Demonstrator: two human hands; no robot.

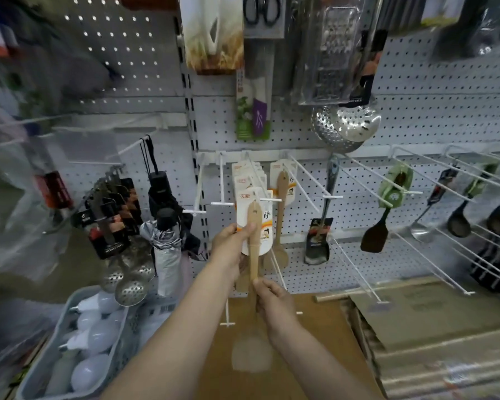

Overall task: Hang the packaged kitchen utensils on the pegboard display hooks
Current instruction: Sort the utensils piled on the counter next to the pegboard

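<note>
Head view: a white pegboard [416, 116] fills the wall, its long hooks [306, 180] carrying carded utensils. Centre, near the lower edge of the upper panel row, a wooden spatula [254, 246] on a white card [247, 209] is held upright at a hook tip. Left hand [228, 249] pinches the card's lower edge; right hand [272, 301] grips the handle below, fingers curled.
</note>
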